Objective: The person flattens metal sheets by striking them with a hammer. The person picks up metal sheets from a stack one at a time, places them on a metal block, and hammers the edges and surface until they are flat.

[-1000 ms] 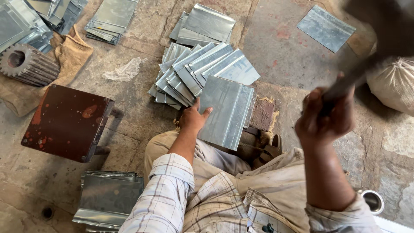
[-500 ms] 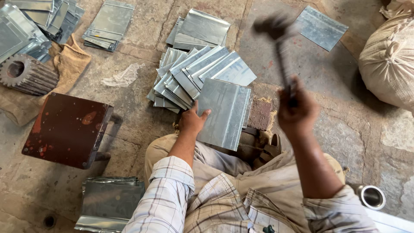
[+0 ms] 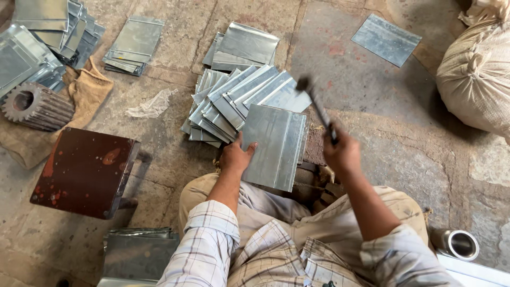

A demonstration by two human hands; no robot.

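Head view, and it's the only one: the person is sitting on the stone floor (image 3: 372, 95) and hammering sheet metal, so I'd call this the striking step, flattening or setting the fold in a galvanized sheet (image 3: 273, 146). The left hand (image 3: 236, 157) is pressing flat on the sheet's near left corner, fingers (image 3: 249, 147) spread wide and gripping nothing. The right hand (image 3: 342, 154) is wrapping tight around the handle of a hammer (image 3: 316, 106), its blurred head hanging above the sheet's upper right edge. A clean blow would need to land on the fold, well clear of the left hand at 9 o'clock. At 11 o'clock a fanned pile of finished sheets (image 3: 234, 98) is crowding the workpiece. A rusty brown stool (image 3: 85, 172) is sitting at 9 o'clock, a gear wheel (image 3: 32, 106) at 10, a burlap sack (image 3: 475, 79) at 2.
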